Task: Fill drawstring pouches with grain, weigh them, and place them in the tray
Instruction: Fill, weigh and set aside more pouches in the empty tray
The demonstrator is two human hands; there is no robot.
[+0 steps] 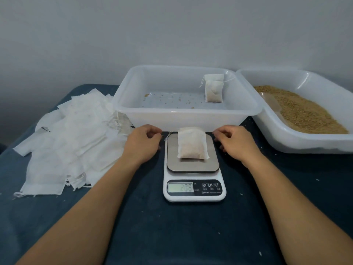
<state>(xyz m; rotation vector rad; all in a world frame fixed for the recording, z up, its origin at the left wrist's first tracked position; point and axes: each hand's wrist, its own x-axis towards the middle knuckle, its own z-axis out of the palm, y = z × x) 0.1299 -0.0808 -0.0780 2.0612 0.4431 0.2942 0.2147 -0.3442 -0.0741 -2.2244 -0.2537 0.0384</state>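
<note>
Both forearms reach past the scale (193, 169), where a filled pouch (192, 143) is being weighed, left hand (142, 143) and right hand (236, 143) loosely curled, holding nothing; next, lift it into the tray (183, 119).

Filled pouch (192, 143) on scale (194, 180); tray (133, 113) behind, empty pouches (65, 142) left, grain bin (286, 138) right.

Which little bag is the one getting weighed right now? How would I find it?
Find the white kitchen scale in the middle of the dark table, between the two hands. The filled pouch lies alone on its steel plate. The other two filled pouches sit in the tray behind, and the empty pouches are piled flat at left.
</note>
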